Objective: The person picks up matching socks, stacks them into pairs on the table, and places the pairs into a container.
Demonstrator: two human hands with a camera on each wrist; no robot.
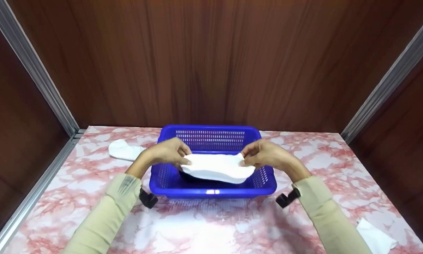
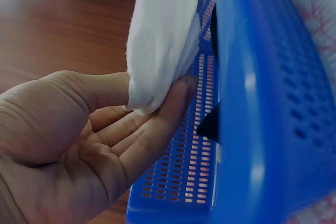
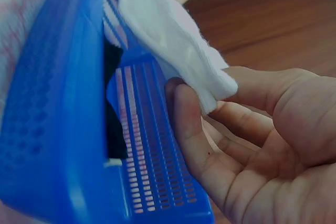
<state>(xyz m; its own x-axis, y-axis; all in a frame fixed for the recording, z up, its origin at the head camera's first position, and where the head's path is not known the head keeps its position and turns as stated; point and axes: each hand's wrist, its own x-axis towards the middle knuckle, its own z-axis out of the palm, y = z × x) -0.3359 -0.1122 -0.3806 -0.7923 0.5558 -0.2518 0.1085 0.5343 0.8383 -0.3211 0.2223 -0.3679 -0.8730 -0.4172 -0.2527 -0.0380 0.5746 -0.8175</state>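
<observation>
A white sock (image 1: 216, 167) is stretched sideways between both hands, above the blue plastic basket (image 1: 213, 192). My left hand (image 1: 169, 151) pinches one end between thumb and fingers; soft layered folds of the sock (image 2: 163, 40) show in the left wrist view. At the other end, my right hand (image 1: 266, 154) pinches the fabric, with the thumb on top. Inside the basket lies something black (image 3: 114, 114), mostly hidden under the sock and behind the basket wall; its kind cannot be made out.
Another white sock (image 1: 125, 150) lies on the marbled pink-and-white table (image 1: 91, 197), left of the basket. A white cloth piece (image 1: 375, 236) sits near the front right, partly covered by the right sleeve. Brown wooden panels (image 1: 211, 63) enclose the back and sides.
</observation>
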